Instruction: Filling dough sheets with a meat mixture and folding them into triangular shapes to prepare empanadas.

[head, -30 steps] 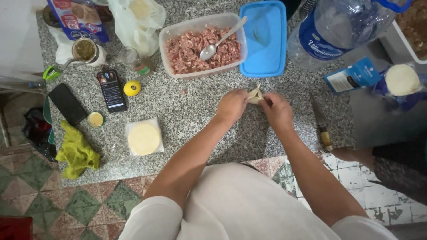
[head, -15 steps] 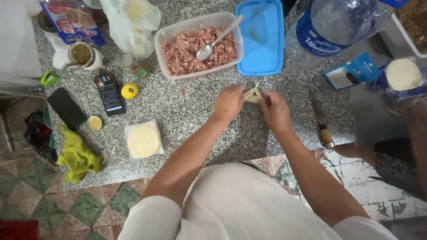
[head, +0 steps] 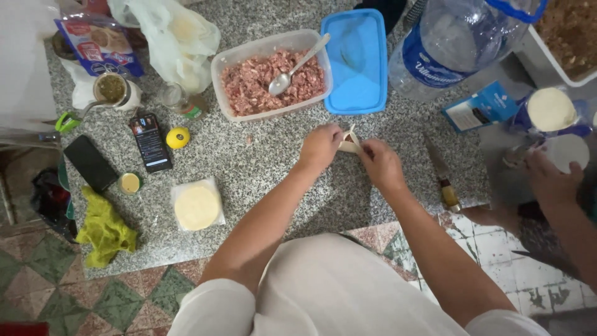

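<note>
Both hands are working the same small piece here — the left hand and the right hand are pinching a folded dough round between their fingertips, holding it just above the granite bench, so each hand is closed narrow on the dough rather than spread. Holding it from both sides like that looks like it's keeping the edges pressed together while the fold is being shaped. The tub of minced meat is sitting straight ahead within easy reach, with a spoon resting in it, and its blue lid is lying just beside it on the right, out of the way. A stack of plain dough rounds on its wrapper is waiting off to the left, near a small lemon and two phones. A knife is lying on the bench to the right — well apart from the hands. At the far right another person's hand is reaching by more dough rounds.
</note>
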